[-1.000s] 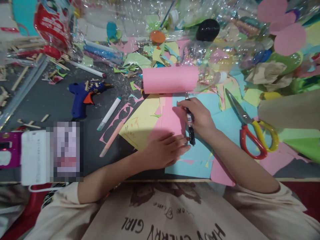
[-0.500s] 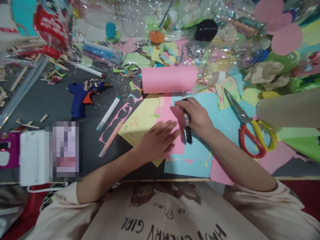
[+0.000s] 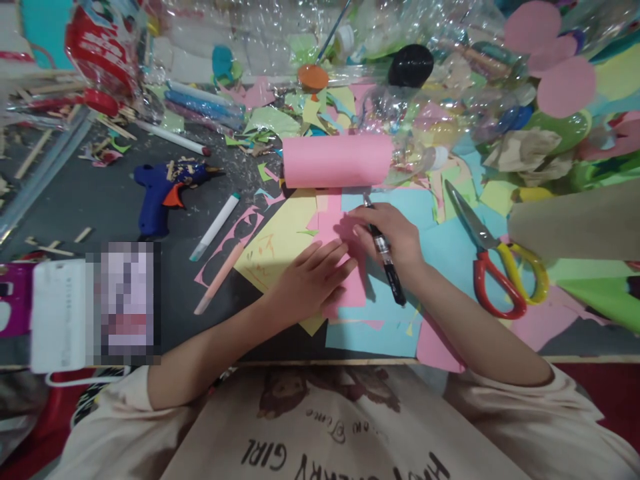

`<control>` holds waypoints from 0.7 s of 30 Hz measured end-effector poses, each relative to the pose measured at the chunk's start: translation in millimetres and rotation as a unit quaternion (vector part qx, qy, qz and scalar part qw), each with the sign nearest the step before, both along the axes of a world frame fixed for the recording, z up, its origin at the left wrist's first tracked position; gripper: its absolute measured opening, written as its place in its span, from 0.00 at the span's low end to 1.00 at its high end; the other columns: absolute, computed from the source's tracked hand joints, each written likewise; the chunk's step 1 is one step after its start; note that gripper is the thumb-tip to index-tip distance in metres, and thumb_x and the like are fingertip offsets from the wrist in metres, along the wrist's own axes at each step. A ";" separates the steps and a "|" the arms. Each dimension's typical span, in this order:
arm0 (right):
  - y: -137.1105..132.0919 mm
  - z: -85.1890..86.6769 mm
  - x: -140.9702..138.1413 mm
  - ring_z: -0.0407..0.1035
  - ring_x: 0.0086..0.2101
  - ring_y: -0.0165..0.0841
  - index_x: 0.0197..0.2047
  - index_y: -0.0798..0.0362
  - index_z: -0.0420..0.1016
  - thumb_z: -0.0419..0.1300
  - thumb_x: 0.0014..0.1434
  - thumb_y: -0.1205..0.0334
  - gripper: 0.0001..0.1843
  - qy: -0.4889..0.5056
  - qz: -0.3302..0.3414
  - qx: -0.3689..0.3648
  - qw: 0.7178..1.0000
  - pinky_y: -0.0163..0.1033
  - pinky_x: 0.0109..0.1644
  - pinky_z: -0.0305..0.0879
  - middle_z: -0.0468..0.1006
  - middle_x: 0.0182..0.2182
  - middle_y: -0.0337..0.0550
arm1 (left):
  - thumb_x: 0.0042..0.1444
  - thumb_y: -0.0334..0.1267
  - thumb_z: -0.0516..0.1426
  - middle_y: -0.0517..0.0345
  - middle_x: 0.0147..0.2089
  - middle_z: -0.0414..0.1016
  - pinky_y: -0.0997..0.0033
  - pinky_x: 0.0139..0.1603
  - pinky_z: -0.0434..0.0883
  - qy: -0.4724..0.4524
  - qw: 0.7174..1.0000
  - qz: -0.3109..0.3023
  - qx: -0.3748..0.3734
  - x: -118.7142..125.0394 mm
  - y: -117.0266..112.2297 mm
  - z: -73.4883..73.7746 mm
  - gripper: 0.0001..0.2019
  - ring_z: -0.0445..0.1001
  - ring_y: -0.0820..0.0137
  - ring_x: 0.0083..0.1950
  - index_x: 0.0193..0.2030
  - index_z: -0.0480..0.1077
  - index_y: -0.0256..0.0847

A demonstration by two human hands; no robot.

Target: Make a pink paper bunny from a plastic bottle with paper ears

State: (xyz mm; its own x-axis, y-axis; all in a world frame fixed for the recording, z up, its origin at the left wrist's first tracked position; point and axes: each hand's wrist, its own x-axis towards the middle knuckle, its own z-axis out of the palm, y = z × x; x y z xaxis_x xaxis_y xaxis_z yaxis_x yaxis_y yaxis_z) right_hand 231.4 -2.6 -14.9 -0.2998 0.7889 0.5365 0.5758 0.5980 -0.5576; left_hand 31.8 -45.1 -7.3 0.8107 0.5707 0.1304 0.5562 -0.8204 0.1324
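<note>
My left hand (image 3: 310, 277) lies flat, fingers stretched out, pressing a small pink paper sheet (image 3: 345, 293) onto the table. My right hand (image 3: 393, 240) is closed round a black pen (image 3: 385, 257), whose tip points at the sheet's upper part. The pink sheet rests on a yellow sheet (image 3: 280, 243) and a light blue sheet (image 3: 425, 267). Just beyond the hands lies a rolled pink paper tube (image 3: 337, 160).
Red and yellow scissors (image 3: 493, 257) lie to the right. A blue glue gun (image 3: 165, 190), a white marker (image 3: 215, 227) and a peach stick (image 3: 220, 277) lie left. A white phone (image 3: 60, 313) sits at the near left. Plastic bottles and paper scraps crowd the back.
My left hand slid up and left across the pink sheet, which shifted with it. My right hand tilted the pen, its rear end swinging right.
</note>
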 end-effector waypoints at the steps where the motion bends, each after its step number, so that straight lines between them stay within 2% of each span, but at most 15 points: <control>1: -0.2 0.5 -0.8 0.71 0.31 0.34 0.48 0.44 0.72 0.54 0.66 0.68 0.12 0.003 0.021 -0.008 1.000 0.41 0.37 0.69 0.75 0.29 0.37 | 0.68 0.38 0.48 0.45 0.64 0.70 0.57 0.69 0.63 0.000 1.000 0.000 0.001 0.2 -0.3 -0.4 0.19 0.66 0.60 0.68 0.63 0.63 0.36; 4: 1.3 -0.8 -0.5 0.70 0.29 0.34 0.51 0.46 0.72 0.50 0.67 0.67 0.14 -0.006 0.100 -0.067 0.993 0.42 0.37 0.68 0.75 0.26 0.36 | 0.68 0.37 0.48 0.45 0.63 0.72 0.58 0.69 0.63 -0.003 1.000 0.003 0.002 0.8 -1.3 -1.0 0.18 0.66 0.60 0.68 0.62 0.63 0.36; 6: 2.7 -3.1 0.8 0.73 0.34 0.37 0.53 0.47 0.72 0.49 0.68 0.65 0.15 -0.021 0.125 -0.100 0.987 0.45 0.40 0.70 0.79 0.30 0.40 | 0.68 0.37 0.48 0.45 0.62 0.72 0.57 0.69 0.63 -0.008 1.000 0.006 0.001 1.0 -2.1 -1.2 0.18 0.67 0.59 0.68 0.61 0.64 0.35; 9: 2.7 -6.2 2.2 0.75 0.46 0.40 0.52 0.46 0.73 0.50 0.68 0.63 0.14 -0.040 0.098 -0.112 0.988 0.49 0.50 0.72 0.83 0.42 0.44 | 0.69 0.40 0.48 0.43 0.63 0.71 0.56 0.69 0.62 -0.008 1.000 0.008 -0.007 0.9 -3.6 -2.0 0.19 0.65 0.58 0.68 0.62 0.63 0.35; 11: 1.3 -7.2 2.4 0.75 0.50 0.40 0.52 0.45 0.73 0.50 0.68 0.62 0.14 -0.040 0.083 -0.121 0.988 0.51 0.54 0.72 0.83 0.46 0.43 | 0.69 0.42 0.48 0.42 0.64 0.69 0.55 0.70 0.61 -0.005 1.000 0.007 -0.015 0.6 -4.4 -2.8 0.20 0.63 0.57 0.70 0.63 0.61 0.35; 17: -1.4 -4.8 2.0 0.75 0.53 0.43 0.52 0.47 0.74 0.52 0.67 0.63 0.13 -0.034 0.081 -0.138 0.986 0.53 0.58 0.72 0.84 0.48 0.44 | 0.68 0.48 0.48 0.36 0.67 0.65 0.51 0.70 0.59 -0.003 1.000 -0.002 -0.020 -0.6 -5.4 -5.1 0.26 0.61 0.52 0.71 0.66 0.57 0.33; 21: -1.0 -3.8 2.2 0.74 0.54 0.43 0.52 0.47 0.74 0.53 0.67 0.63 0.14 -0.028 0.087 -0.153 0.984 0.56 0.59 0.72 0.83 0.49 0.45 | 0.68 0.50 0.48 0.36 0.67 0.64 0.51 0.70 0.58 0.003 1.000 -0.002 -0.013 -1.3 -5.9 -6.8 0.27 0.61 0.52 0.71 0.67 0.56 0.33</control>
